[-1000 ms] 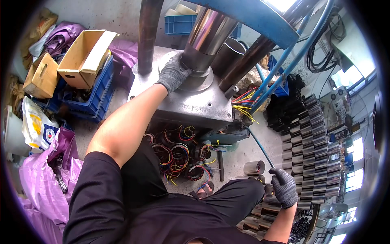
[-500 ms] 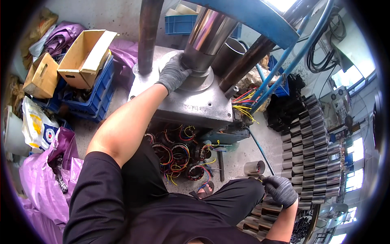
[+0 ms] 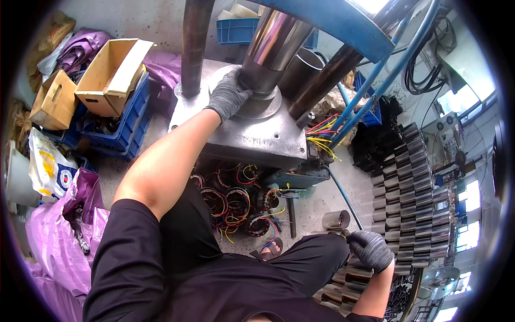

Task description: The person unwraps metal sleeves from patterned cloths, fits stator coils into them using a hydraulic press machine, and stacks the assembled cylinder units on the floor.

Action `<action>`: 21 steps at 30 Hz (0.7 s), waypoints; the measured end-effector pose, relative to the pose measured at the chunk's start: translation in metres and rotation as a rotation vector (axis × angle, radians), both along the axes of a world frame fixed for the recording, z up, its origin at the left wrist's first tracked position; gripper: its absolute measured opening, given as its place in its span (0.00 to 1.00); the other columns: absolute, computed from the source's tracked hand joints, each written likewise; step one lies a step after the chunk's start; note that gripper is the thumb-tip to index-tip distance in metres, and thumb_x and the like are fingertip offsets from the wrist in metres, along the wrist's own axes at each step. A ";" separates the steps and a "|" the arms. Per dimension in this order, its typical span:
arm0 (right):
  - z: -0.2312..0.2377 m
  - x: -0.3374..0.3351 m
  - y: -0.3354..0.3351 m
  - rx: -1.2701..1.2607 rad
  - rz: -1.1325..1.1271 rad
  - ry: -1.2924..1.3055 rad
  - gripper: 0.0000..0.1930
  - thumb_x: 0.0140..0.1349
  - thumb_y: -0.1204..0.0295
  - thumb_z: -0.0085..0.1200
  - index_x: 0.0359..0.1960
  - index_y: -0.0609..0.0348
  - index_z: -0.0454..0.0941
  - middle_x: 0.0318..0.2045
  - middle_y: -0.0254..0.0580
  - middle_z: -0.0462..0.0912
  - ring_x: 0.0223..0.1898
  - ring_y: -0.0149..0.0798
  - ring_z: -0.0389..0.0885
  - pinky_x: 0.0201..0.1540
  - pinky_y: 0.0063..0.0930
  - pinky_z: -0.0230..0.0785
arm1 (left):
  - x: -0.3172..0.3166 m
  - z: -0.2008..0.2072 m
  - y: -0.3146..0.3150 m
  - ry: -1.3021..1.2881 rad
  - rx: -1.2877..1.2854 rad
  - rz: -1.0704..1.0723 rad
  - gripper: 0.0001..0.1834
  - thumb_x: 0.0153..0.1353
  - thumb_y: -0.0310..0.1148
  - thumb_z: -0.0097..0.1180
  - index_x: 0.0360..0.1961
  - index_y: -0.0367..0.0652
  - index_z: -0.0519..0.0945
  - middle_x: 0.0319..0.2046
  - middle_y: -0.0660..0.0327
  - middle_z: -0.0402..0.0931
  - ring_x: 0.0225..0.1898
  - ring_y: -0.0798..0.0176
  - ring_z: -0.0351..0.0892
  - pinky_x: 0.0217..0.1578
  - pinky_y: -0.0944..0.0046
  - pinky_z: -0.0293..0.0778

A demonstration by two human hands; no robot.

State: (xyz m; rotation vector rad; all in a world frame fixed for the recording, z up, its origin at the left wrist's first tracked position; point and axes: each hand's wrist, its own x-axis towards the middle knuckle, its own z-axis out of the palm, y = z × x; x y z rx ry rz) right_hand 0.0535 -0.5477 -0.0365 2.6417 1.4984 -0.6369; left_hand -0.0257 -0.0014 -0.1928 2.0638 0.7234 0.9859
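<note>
In a grey glove, my left hand (image 3: 228, 97) reaches across the press's steel bed (image 3: 249, 138) and cups the near left side of a dark metal cylinder (image 3: 260, 80). The cylinder stands on a round plate (image 3: 263, 109), with the shiny ram (image 3: 278, 40) directly above it. Part of the fingers is hidden behind the cylinder. My right hand (image 3: 371, 251), gloved too, is closed beside my right knee. Its fingers curl round something small at the knee that I cannot make out.
Wound stators (image 3: 236, 203) with coloured wires lie beneath the bed. A loose metal sleeve (image 3: 335, 220) rests on the floor, near rows of stacked metal sleeves (image 3: 413, 209). Posts (image 3: 194, 48) flank the ram. Cardboard boxes (image 3: 110, 80), blue crates (image 3: 120, 134) and purple sacks (image 3: 67, 231) stand left.
Nearly everything is as before. Both hands keep their places, and the view has shifted very slightly.
</note>
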 end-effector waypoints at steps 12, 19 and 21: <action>0.038 0.087 0.065 0.885 0.017 -0.738 0.08 0.67 0.74 0.59 0.45 0.61 0.82 0.36 0.50 0.83 0.38 0.48 0.85 0.44 0.37 0.78 | -0.002 0.003 -0.004 -0.011 -0.027 -0.019 0.37 0.57 0.25 0.68 0.67 0.35 0.67 0.58 0.48 0.77 0.61 0.53 0.77 0.64 0.58 0.70; 0.084 0.157 0.124 0.847 -0.063 -0.910 0.31 0.64 0.63 0.64 0.67 0.59 0.69 0.54 0.59 0.78 0.48 0.52 0.84 0.52 0.40 0.78 | 0.000 0.016 -0.015 -0.044 -0.006 -0.054 0.37 0.58 0.27 0.68 0.67 0.35 0.67 0.58 0.47 0.77 0.61 0.52 0.77 0.65 0.58 0.70; 0.090 0.167 0.133 0.870 -0.184 -0.841 0.37 0.63 0.60 0.66 0.70 0.59 0.65 0.56 0.62 0.77 0.52 0.54 0.83 0.54 0.43 0.77 | -0.005 0.032 -0.028 0.061 -0.112 -0.011 0.35 0.59 0.30 0.69 0.66 0.36 0.68 0.57 0.46 0.77 0.61 0.50 0.77 0.64 0.57 0.71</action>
